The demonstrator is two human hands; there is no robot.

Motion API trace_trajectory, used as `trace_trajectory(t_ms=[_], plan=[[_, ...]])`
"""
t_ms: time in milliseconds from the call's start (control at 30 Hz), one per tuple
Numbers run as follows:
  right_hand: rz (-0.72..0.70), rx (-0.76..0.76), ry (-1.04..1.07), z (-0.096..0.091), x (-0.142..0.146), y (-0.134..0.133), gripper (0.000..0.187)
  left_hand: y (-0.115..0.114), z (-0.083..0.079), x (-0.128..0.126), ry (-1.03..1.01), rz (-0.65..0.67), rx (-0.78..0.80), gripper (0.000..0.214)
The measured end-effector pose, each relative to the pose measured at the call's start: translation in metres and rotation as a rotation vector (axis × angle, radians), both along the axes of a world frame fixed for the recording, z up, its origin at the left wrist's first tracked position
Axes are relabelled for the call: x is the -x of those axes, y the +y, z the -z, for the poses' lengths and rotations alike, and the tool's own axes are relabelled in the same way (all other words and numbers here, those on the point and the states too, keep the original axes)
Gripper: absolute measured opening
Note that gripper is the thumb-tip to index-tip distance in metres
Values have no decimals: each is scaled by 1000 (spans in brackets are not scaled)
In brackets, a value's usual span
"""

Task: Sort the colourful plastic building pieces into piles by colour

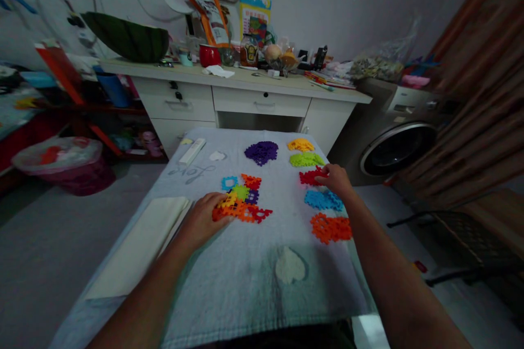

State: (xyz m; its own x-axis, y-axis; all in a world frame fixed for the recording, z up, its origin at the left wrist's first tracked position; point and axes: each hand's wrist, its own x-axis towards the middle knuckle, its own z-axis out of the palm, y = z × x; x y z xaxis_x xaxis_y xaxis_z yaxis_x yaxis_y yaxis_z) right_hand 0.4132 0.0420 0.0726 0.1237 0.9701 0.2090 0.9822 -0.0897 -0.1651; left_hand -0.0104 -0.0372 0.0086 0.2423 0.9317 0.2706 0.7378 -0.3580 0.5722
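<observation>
A flat build of interlocking plastic tiles (244, 200), in orange, yellow, green, purple, red and blue, lies in the middle of a grey towel-covered table (245, 278). My left hand (203, 220) rests on the build's left edge, fingers curled over the orange tiles. My right hand (336, 179) reaches to the red tile pile (310, 176) and its fingers pinch into it. Sorted piles lie along the right: yellow (300, 145), green (306, 160), blue (322, 199), orange (331, 227). A purple pile (262, 151) sits further back.
A cream folded cloth (143, 242) lies at the table's left edge, a white remote (192, 151) at the back left. Behind stands a cluttered white desk (245, 92), with a washing machine (395, 131) at the right and a pink bin (65, 166) on the floor at the left.
</observation>
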Motion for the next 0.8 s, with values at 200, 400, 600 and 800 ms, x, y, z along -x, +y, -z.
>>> trace_trajectory(t_ms=[200, 400, 600, 800], plan=[[113, 58, 96, 17, -27, 12, 28, 1, 0, 2, 8, 14, -12, 48], [82, 42, 366, 9, -27, 2, 33, 1, 2, 3, 28, 19, -17, 48], [-8, -191, 591, -1, 16, -24, 33, 1, 2, 2, 25, 29, -13, 48], [-535, 63, 545, 6, 112, -57, 15, -2, -3, 0, 12, 27, 0, 49]])
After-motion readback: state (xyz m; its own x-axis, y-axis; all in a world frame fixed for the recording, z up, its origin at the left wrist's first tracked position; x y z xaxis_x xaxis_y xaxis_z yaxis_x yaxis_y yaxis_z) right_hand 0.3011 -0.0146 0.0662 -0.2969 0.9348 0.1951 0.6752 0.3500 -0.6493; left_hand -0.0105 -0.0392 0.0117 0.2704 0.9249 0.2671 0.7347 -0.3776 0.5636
